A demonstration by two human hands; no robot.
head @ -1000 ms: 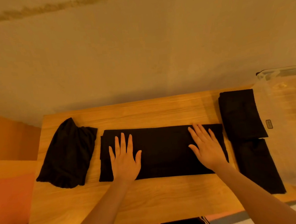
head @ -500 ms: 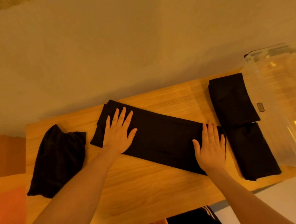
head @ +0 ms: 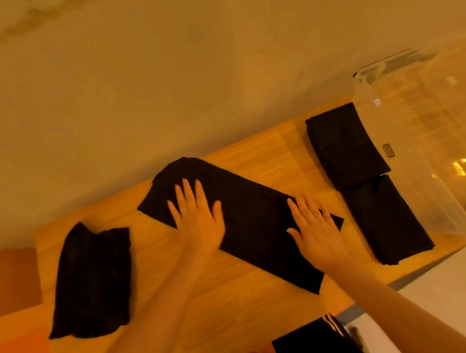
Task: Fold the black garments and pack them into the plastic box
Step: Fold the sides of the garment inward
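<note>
Black cloth (head: 246, 225), folded into a long strip, lies mid-counter (head: 235, 308) under both flat, released grips, left hand (head: 199, 220) and right hand (head: 317, 231), so smoothing seems underway, and next likely comes folding it shorter toward the plastic box (head: 430, 140) at the counter's right edge.

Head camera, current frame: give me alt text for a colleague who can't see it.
Both hands, left hand and right hand, press flat on a long folded black garment lying diagonally on a wooden table. A crumpled black garment lies to its left; two folded garments sit beside the clear plastic box on the right.
</note>
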